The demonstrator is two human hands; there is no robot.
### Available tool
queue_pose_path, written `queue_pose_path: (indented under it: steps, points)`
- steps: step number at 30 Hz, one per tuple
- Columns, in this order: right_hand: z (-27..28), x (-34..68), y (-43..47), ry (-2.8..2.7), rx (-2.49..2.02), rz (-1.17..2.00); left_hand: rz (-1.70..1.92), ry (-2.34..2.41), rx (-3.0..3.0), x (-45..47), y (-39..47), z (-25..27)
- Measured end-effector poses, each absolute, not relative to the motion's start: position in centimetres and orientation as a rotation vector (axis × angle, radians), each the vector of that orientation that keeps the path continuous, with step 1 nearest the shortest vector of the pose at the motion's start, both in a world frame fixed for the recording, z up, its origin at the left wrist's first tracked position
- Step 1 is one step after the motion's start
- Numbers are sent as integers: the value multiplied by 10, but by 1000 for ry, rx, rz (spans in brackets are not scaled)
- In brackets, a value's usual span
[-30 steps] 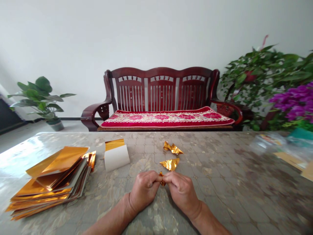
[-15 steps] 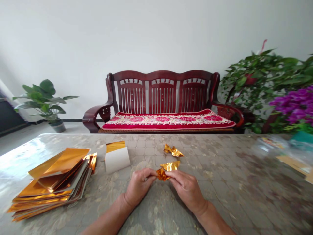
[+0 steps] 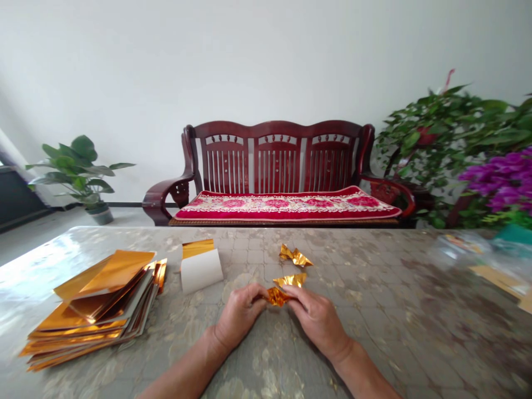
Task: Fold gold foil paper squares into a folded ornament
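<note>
Between my two hands is a crumpled piece of gold foil paper [image 3: 276, 296], low over the table. My left hand [image 3: 242, 313] pinches its left end, and my right hand [image 3: 318, 317] pinches its right end; parts of both ends are hidden by the fingers. Just behind it lies a folded gold foil piece [image 3: 292, 279]. Farther back rests another twisted gold foil piece [image 3: 295, 255]. To the left of my hands is a curled sheet [image 3: 201, 271] with its pale back upward and a gold strip showing.
A messy stack of gold foil sheets [image 3: 89, 318] stands at the left of the patterned table [image 3: 399, 310]. Clear plastic packaging [image 3: 463, 246] and a tan flat piece [image 3: 501, 284] lie at the right. Beyond the table is a wooden bench [image 3: 276, 160] with potted plants on both sides.
My fingers have shifted slightly on the crumpled foil, and more of its middle shows between them. The whole view has moved a little; the other foil pieces stay put.
</note>
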State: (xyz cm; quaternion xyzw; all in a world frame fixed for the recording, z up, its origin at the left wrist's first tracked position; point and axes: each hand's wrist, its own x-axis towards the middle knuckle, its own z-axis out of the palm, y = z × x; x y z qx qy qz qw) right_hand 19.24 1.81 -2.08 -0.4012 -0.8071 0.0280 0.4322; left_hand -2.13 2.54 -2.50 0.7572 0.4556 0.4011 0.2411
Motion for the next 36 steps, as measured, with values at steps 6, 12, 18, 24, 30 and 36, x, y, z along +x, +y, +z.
queue_pose_path:
  steps: [6, 12, 18, 24, 30, 36]
  points:
    - [-26, 194, 21, -2037, -1068, 93, 1051, 1226, 2002, -21, 25, -27]
    - [-28, 194, 21, -2022, -1095, 140, 984, 1270, 1976, -22, 27, -27]
    - [-28, 194, 20, -2034, -1086, 144, 991, 1306, 2014, -22, 27, -29]
    - [-24, 194, 18, -2050, -1095, 136, 981, 1311, 2050, -22, 27, -30]
    - [-19, 194, 14, -2111, -1105, 154, 985, 1260, 2029, -21, 26, -31]
    - [-17, 194, 14, -2116, -1054, 164, 966, 1299, 2012, -21, 24, -27]
